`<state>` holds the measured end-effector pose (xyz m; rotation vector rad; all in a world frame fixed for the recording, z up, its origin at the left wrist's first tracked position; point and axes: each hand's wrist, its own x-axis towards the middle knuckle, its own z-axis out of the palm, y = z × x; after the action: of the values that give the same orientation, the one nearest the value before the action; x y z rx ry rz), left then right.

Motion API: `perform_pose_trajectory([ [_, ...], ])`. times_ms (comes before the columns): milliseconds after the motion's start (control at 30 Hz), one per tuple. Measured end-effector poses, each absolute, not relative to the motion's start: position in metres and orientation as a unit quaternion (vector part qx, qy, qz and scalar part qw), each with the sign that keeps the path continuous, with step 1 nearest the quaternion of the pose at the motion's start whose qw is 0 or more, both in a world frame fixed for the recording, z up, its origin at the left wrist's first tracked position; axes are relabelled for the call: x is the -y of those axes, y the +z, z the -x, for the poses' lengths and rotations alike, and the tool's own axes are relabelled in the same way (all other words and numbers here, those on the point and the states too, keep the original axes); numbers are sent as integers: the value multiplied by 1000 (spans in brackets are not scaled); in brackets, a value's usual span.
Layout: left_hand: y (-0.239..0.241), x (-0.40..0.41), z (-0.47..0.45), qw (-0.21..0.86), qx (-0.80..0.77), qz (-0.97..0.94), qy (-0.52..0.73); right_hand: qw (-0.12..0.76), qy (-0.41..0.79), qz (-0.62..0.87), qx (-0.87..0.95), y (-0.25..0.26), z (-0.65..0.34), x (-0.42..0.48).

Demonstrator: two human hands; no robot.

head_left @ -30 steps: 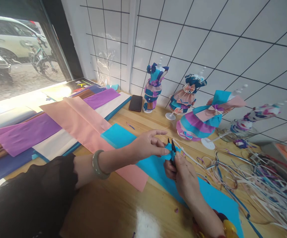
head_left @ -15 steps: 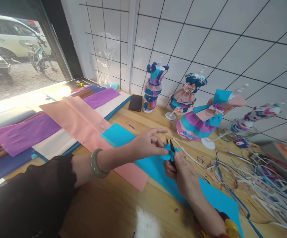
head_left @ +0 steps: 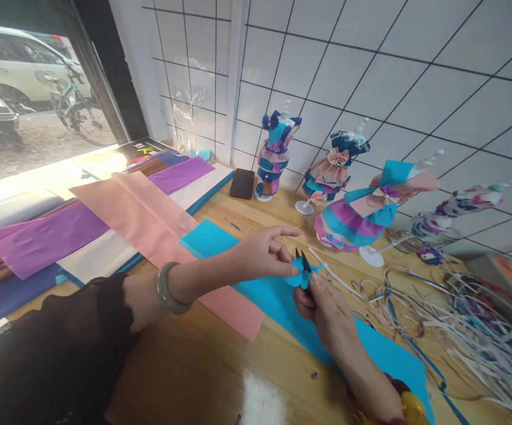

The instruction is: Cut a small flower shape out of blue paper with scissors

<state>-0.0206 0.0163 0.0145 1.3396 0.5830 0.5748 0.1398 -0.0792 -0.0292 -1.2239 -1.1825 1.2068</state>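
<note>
My left hand (head_left: 274,254) reaches across from the left, a green bangle on its wrist. Its thumb and a finger pinch a small bright blue piece (head_left: 299,278) with wavy edges, of paper or thin cloth. The index finger points out over it. My right hand (head_left: 332,307) is closed around black scissors (head_left: 306,270), their pointed tips up and slightly apart beside the blue piece. The scissors' handles are hidden in my palm. Under both hands lies a long blue strip (head_left: 278,313), which crosses a pink strip (head_left: 233,310) on the wooden table.
Purple, white, brown and blue sheets (head_left: 52,236) are piled at left by the window. A phone (head_left: 241,183) lies near the tiled wall. Several small dress forms (head_left: 274,156) in colourful dresses line the back. Tangled thin strips (head_left: 472,330) heap up at right beside a grey box (head_left: 499,277).
My left hand and forearm have shifted very slightly. The blue piece sits at a slightly different angle by the scissors; both hands keep their grips.
</note>
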Motion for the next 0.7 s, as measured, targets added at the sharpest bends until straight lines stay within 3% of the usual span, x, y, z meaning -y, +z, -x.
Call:
perform_pose_trajectory([
  [700, 13, -17, 22, 698, -253, -620, 253, 505, 505, 497, 493, -24, -138, 80],
])
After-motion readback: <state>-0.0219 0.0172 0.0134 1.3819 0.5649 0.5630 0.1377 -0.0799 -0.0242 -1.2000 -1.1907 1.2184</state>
